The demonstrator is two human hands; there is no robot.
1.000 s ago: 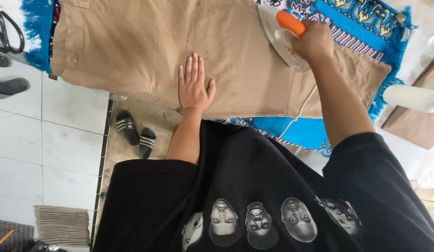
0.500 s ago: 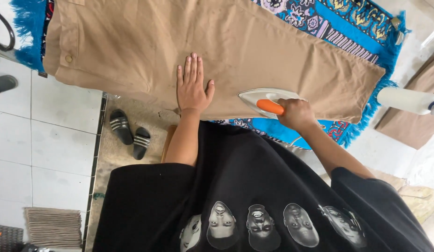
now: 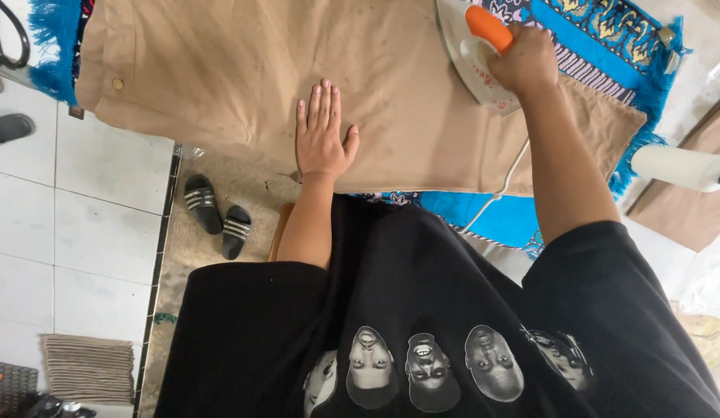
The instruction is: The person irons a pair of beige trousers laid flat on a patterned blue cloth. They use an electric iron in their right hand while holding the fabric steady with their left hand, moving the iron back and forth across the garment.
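A: Left hand [image 3: 324,135]?
B: Flat and open, pressing on tan trousers [image 3: 244,73] over the blue mat [image 3: 600,35].
A: Right hand [image 3: 524,58]?
B: Closed around the orange handle of the iron [image 3: 476,50], standing on the cloth far to the right of the left hand.
A: Progress?
B: Probably midway; cloth by the left hand looks smooth, the rest hard to judge.
A: Packages, labels?
B: None seen. Only black sandals [image 3: 217,220] below the left hand.
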